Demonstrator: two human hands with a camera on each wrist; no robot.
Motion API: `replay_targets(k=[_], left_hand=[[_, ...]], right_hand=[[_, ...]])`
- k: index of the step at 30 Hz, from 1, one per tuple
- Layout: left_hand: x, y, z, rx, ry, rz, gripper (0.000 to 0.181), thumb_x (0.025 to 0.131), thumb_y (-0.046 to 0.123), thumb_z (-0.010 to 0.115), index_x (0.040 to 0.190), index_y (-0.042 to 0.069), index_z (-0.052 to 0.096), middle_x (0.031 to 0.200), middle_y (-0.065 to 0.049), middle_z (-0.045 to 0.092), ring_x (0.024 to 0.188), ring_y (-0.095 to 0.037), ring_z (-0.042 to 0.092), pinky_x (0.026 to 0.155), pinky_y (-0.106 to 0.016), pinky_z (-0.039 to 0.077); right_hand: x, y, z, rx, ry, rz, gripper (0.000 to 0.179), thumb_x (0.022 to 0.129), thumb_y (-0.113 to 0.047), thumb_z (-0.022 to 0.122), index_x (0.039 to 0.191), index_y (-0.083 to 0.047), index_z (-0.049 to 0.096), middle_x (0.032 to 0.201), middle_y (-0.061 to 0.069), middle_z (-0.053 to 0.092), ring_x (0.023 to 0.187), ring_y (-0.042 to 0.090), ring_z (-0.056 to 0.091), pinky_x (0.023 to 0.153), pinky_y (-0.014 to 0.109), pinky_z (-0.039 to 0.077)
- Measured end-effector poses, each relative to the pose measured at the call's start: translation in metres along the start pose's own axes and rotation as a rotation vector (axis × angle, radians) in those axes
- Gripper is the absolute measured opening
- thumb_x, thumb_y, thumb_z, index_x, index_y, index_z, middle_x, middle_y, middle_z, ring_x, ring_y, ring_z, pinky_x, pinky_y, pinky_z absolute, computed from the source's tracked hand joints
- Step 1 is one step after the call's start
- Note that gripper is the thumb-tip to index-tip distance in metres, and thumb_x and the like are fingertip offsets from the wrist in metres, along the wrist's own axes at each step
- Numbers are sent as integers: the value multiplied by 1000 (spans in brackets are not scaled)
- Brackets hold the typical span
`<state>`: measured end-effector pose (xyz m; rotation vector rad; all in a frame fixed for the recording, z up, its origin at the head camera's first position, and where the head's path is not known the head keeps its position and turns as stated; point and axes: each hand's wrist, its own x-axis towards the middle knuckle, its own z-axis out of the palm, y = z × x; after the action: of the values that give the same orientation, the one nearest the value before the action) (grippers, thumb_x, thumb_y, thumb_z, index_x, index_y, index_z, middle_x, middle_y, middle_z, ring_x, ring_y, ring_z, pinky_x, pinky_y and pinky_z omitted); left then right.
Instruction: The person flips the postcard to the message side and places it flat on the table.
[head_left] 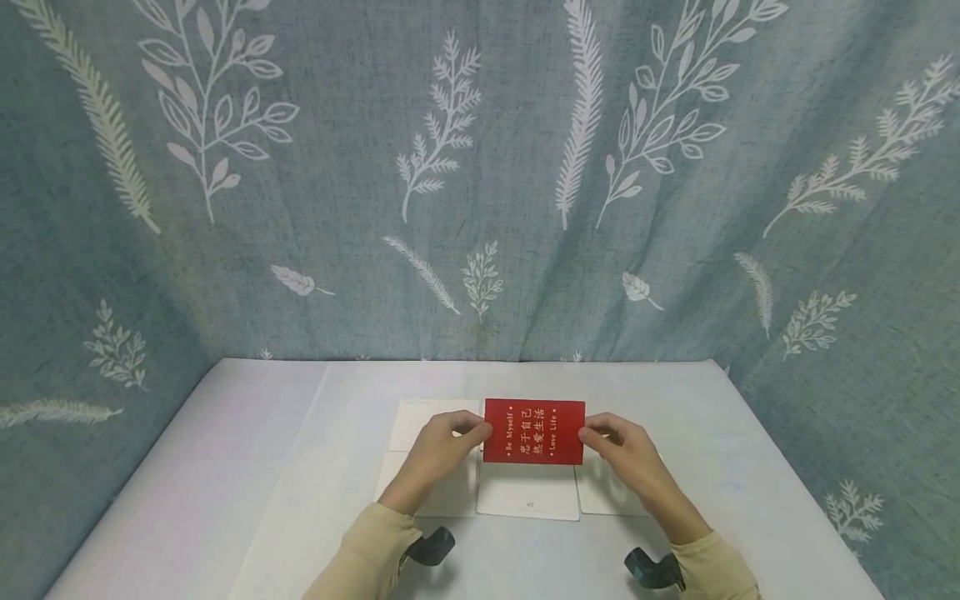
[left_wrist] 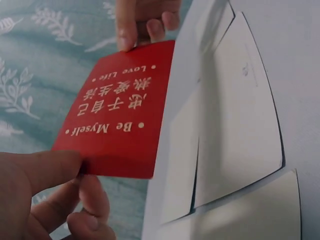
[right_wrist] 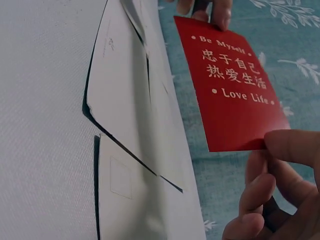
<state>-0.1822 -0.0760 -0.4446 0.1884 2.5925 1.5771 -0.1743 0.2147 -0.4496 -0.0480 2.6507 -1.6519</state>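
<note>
A red card (head_left: 533, 432) printed with white Chinese characters, "Be Myself" and "Love Life" is held up over the table between both hands. My left hand (head_left: 446, 454) pinches its left edge between thumb and fingers. The opposite edge is pinched by my right hand (head_left: 628, 454). In both wrist views the red card stands tilted above several pale cards laid in rows. One pale card (head_left: 528, 493) lies just below it in the head view, with a small mark near its lower edge. Parts of the pale cards are hidden behind the red card and the hands.
White cloth covers the table (head_left: 300, 475). Another pale card (right_wrist: 125, 182) with a faint printed rectangle lies on the right side. A grey-green curtain (head_left: 480, 275) with white leaf prints hangs around the table's back and sides. Dark wrist cameras (head_left: 432, 547) sit at both cuffs.
</note>
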Motion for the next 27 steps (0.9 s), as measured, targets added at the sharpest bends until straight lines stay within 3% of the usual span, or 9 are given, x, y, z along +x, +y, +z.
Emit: replay_targets(k=[5,12,20,27], left_hand=[[1,2,0,-11,-8,-19,25,98,36,64,106,14,74,87,2,70,93,-18,63,88,-48,48],[0,2,2,-55,-21,-55,27,99,35,63,105,11,74,87,2,72,104,-22,64,95,-53,47],[0,0,3,-90,-24,-56,28,97,33,65,108,9,74,103,-3,73,104,-22,65,85,-41,55],[3,0,3,-115,-43,-35,30,97,31,65,112,7,73,105,-3,72,102,-24,64,84,-38,57]], right_hand=[[1,0,-1,34,-8,-10,30,96,-29,71,114,-6,69,98,7,68,90,24,60,77,34,48],[0,1,-1,71,-37,-16,29,97,-27,69,114,-3,66,86,8,71,81,26,59,71,30,46],[1,1,-2,58,-56,-11,27,98,-28,68,110,-4,67,91,7,75,84,26,59,76,32,46],[2,3,-5,69,-65,-47,25,99,-26,67,109,-3,67,100,8,75,96,31,64,80,34,52]])
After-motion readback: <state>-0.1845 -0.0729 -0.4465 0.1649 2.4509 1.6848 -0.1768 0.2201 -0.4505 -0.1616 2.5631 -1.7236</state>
